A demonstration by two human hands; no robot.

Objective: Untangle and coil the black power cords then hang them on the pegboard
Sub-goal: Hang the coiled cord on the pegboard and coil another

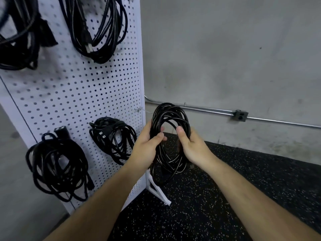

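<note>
The white pegboard [73, 94] fills the left half of the frame and stands on a black speckled floor mat [225, 197] before a grey concrete wall [225, 49]. Four black cord bundles already hang on it: two in the upper left [17, 40] [97, 32] and two in the lower left [57, 167] [112, 136].

The cord in hand [169, 117] is at the centre of the frame, just right of the board's edge. It is wound into an upright oval coil, its loops a little uneven. The left hand [147, 145] wraps its grip round the coil's left side, and the right hand [192, 146] does the same on the right, thumb across the strands.

Coiling looks finished, so hanging seems to be the step in hand. A small wire hook [139, 109] juts from the board's right edge, near the coil's top. The next move probably calls for keeping the loops gathered and threading the opening over that hook.
</note>
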